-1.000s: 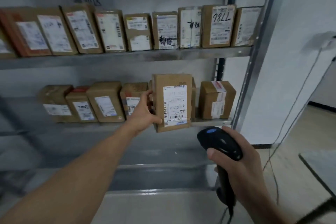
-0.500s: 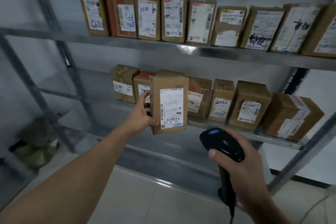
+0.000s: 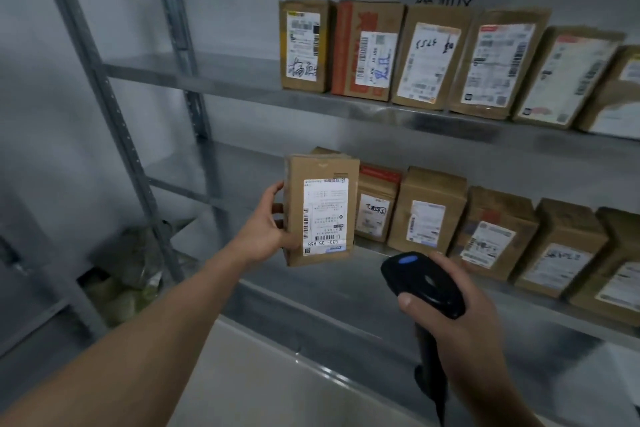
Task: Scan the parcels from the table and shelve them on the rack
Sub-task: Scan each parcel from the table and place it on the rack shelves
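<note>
My left hand (image 3: 266, 229) grips a brown cardboard parcel (image 3: 320, 208) by its left edge, held upright with its white label facing me. The parcel is in front of the left end of the row on the middle shelf (image 3: 374, 250) of the metal rack. My right hand (image 3: 460, 319) holds a black barcode scanner (image 3: 420, 282) by its handle, lower right of the parcel, its blue button on top. A cable hangs from the scanner's handle.
Several labelled brown parcels stand in a row on the upper shelf (image 3: 381, 114) and on the middle shelf to the right. Grey rack uprights (image 3: 117, 135) rise at the left. Bags (image 3: 138, 274) lie on the floor behind them. A lower shelf (image 3: 329, 333) runs beneath.
The view has swung left along the rack. My left hand has carried the parcel leftward past the shelved boxes to the row's left end. My right hand keeps the scanner in the same hold.
</note>
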The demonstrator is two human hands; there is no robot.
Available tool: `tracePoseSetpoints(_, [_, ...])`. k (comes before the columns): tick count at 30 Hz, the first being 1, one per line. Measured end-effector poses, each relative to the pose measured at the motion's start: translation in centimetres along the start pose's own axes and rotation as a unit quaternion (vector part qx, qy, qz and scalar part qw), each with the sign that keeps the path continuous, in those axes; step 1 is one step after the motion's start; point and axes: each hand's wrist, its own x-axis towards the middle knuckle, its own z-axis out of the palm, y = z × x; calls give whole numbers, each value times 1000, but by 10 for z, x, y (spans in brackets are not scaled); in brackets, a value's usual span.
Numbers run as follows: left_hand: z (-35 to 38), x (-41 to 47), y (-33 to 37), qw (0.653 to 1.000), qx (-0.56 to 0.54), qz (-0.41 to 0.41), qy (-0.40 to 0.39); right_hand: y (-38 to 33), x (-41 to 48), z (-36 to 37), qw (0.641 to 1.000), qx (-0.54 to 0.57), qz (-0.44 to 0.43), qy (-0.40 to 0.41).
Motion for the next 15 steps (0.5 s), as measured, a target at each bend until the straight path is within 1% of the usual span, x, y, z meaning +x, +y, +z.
tracePoseSetpoints(10, [-99, 47, -44, 996, 6, -41, 77, 13, 71, 100, 996, 36, 15, -84])
tracePoseSetpoints(15, [-126, 99, -55, 994, 25, -62, 90, 28, 130, 136, 995, 41, -2, -90])
